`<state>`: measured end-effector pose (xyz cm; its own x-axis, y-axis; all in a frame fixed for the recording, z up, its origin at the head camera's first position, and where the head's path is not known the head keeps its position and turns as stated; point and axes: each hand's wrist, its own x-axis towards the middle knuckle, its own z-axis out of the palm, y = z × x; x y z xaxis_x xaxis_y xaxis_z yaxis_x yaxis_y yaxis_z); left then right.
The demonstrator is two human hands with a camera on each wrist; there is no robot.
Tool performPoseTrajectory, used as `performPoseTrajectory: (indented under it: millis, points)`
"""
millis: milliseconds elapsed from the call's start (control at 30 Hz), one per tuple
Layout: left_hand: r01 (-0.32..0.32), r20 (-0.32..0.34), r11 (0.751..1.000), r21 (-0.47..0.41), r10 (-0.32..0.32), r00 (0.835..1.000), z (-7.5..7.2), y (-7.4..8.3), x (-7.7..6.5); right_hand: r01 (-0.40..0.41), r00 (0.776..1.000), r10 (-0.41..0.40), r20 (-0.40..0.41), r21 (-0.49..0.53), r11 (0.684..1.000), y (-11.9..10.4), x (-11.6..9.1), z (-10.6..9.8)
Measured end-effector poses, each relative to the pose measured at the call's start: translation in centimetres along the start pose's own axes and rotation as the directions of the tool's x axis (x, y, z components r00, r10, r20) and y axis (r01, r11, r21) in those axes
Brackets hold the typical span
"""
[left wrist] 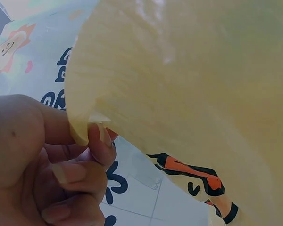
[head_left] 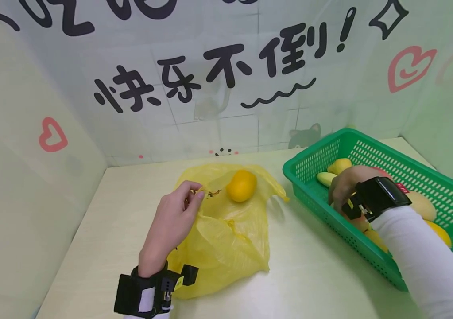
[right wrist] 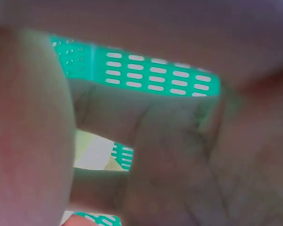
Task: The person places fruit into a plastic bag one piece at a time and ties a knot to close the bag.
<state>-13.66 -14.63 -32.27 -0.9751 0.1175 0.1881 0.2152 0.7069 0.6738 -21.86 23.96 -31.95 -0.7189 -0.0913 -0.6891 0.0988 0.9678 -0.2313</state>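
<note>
A thin yellow plastic bag point(head_left: 230, 248) lies spread on the table, and my left hand point(head_left: 174, 217) pinches its edge between thumb and fingers. In the left wrist view the lifted film of the bag point(left wrist: 188, 84) rises from the fingertips, with a printed orange-and-black figure. An orange point(head_left: 242, 186) rests on the bag's yellow film near its far end. My right hand point(head_left: 347, 184) reaches down into the green basket point(head_left: 310, 195), fingers curled. Close against that hand is a pinkish round fruit point(right wrist: 28, 132), blurred in the right wrist view; its kind is unclear.
Inside the basket lie a yellow pear-like fruit point(head_left: 339, 165), a pale green-yellow long piece point(head_left: 325, 178), a large tan oval fruit point(head_left: 421, 205) and a yellow fruit point(head_left: 439, 232). Behind the table point(head_left: 98, 239) hangs a printed sheet point(head_left: 194, 128). The basket's rim stands above the tabletop.
</note>
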Motion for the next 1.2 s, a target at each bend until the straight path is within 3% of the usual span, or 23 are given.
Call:
performPoseTrajectory:
  millis: [200,533,767,900,1100,1200]
  points:
    - [-0.002,0.0,1.0,-0.002,0.002,1.0,0.0,0.0,0.0,-0.013,0.999,0.013,-0.035,0.017,1.0,0.2,0.0,0.2]
    - [0.011,0.004,1.0,0.001,-0.011,1.0,-0.1,0.1,0.0,-0.013,0.999,0.012,0.035,0.039,0.999,-0.1,0.1,0.0]
    - [-0.006,0.011,1.0,-0.002,0.006,1.0,-0.1,0.1,-0.1,0.017,1.0,-0.018,0.019,0.059,0.998,-0.3,-0.5,-0.6]
    - [-0.016,0.01,1.0,0.002,0.016,1.0,-0.2,0.1,-0.1,0.056,0.998,-0.056,0.028,-0.011,0.998,-0.8,-1.1,-1.5]
    - [-0.039,0.012,0.999,0.007,0.039,0.999,0.0,0.0,0.0,0.072,0.995,-0.074,-0.063,-0.025,0.997,-2.0,-3.0,-2.5]
    - [-0.049,0.011,0.999,0.002,0.049,0.999,0.0,0.0,0.0,0.114,0.986,-0.12,-0.118,-0.057,0.992,-2.8,-3.8,-2.9]
